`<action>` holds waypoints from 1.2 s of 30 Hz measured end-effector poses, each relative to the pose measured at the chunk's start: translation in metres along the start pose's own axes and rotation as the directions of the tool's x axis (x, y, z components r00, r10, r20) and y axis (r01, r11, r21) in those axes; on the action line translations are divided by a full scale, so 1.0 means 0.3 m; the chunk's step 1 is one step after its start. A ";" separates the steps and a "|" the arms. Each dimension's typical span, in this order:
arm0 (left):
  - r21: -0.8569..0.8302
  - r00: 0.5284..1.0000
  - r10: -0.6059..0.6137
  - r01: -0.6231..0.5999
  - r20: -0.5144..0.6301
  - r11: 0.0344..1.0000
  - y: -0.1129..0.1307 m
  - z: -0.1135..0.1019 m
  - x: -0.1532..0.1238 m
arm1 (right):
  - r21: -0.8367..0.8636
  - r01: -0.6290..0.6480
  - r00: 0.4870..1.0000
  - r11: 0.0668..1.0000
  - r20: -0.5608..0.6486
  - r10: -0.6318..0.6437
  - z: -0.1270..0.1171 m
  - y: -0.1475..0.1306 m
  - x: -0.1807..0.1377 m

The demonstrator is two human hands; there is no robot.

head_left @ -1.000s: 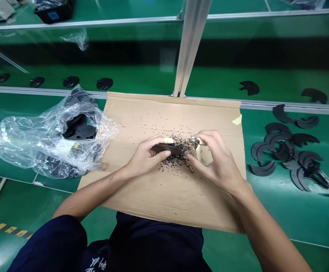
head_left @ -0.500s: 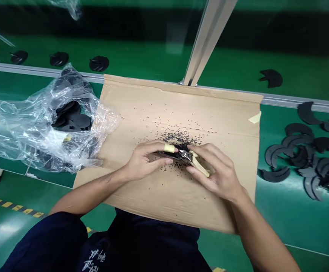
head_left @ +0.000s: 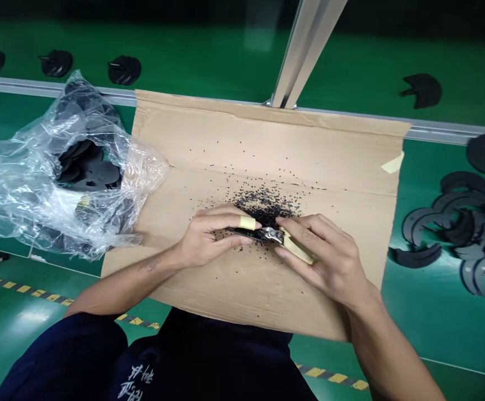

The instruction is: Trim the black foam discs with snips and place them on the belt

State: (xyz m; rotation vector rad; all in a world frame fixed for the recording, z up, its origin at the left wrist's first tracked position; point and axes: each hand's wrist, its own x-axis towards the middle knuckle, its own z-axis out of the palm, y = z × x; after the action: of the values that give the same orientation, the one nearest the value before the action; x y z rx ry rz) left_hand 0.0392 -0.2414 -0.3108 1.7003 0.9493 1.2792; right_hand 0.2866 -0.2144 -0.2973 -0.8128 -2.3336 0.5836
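Note:
My left hand (head_left: 211, 236) is closed on a thin black plastic piece (head_left: 250, 234), pinched between thumb and fingers; much of the piece is hidden by the hand. Yellow tape (head_left: 247, 223) wraps one finger of that hand. In my right hand (head_left: 329, 256) are small nippers (head_left: 294, 245) with pale yellow handles, gripped between thumb and fingers. Their metal jaws (head_left: 272, 234) point left and meet the edge of the black piece, close to the left fingertips. Many tiny black bits (head_left: 263, 206) lie heaped and scattered on the cardboard sheet (head_left: 246, 298) under and behind both hands.
On the left, a clear plastic bag (head_left: 29, 195) holds dark flat pieces (head_left: 96, 170). Loose curved black pieces (head_left: 459, 206) are piled at the right. A metal post (head_left: 307, 53) rises from a rail behind the cardboard, with several black parts (head_left: 124, 70) beyond it.
The view has shifted and tilted slightly. The nippers' handles look closer together, and the black piece has turned a little in the left fingers. Both hands keep their holds.

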 end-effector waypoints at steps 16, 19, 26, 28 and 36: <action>0.004 1.000 0.018 -0.018 -0.003 1.000 -0.014 0.000 -0.005 | -0.092 0.019 1.000 0.996 -0.004 -0.020 -0.005 -0.020 -0.007; 0.050 0.999 0.038 -0.037 -0.024 0.998 -0.005 0.001 0.001 | 0.141 -0.072 0.995 0.987 -0.054 0.080 -0.001 -0.024 -0.002; -0.002 0.997 -0.057 0.057 -0.054 0.998 0.017 0.027 -0.011 | 0.334 -0.143 0.970 0.932 -0.142 0.199 0.035 -0.059 0.015; 0.083 0.999 0.028 -0.030 0.017 0.996 0.014 0.024 -0.011 | 0.233 -0.007 0.982 0.972 -0.184 0.051 0.048 -0.070 0.012; 0.388 0.958 0.149 -0.237 0.244 0.891 -0.006 -0.005 -0.014 | 0.324 0.076 0.988 0.943 -0.149 -0.028 0.003 -0.062 0.000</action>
State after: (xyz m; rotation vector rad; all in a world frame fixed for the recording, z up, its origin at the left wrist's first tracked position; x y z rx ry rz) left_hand 0.0368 -0.2442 -0.3137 2.2622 0.9929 1.0403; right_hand 0.2784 -0.2281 -0.2874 -0.6129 -2.0469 0.8365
